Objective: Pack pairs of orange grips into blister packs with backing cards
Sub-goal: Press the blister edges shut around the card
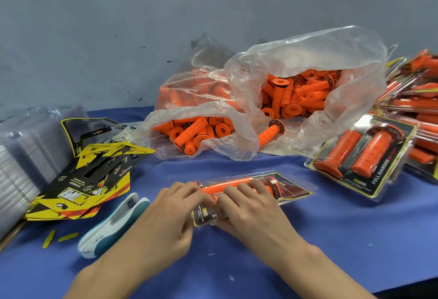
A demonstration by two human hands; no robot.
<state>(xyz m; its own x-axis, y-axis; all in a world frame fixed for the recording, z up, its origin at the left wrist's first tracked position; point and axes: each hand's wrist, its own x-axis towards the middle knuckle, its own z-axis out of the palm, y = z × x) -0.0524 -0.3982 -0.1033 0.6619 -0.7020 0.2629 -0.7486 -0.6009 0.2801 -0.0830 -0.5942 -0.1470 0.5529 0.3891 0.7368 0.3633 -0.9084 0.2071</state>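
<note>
A clear blister pack (282, 186) with orange grips and a black-and-yellow backing card inside lies on the blue cloth at centre. My left hand (170, 211) grips its near left end with curled fingers. Over the pack's middle my right hand (246, 206) curls its fingers onto the grips. Loose orange grips (294, 94) fill an open clear plastic bag (308, 49) behind. Backing cards (94, 175) lie piled at the left.
Empty clear blisters (30, 147) are stacked at far left. A white and teal stapler (113, 222) lies beside my left hand. Finished packs (360, 156) pile up at the right. A grey wall (118, 26) stands behind the table.
</note>
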